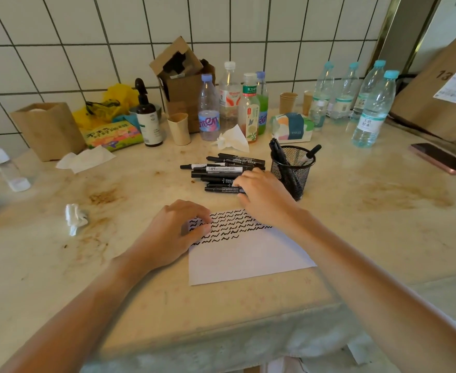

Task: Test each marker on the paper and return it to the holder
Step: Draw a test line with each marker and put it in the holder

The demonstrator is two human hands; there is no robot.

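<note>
The right hand [264, 196] reaches with loose fingers onto the pile of black plastic markers [223, 170], gripping none. The left hand [178, 232] presses flat on the white paper sheet [248, 254]. Markers seem light, stiff, smooth; grasp mid-barrel. The black mesh holder [291, 170] stands just right.

My white paper sheet [248, 254] carries rows of black squiggles; black plastic markers [221, 170] have white labels; black wire-mesh holder [291, 170].
</note>
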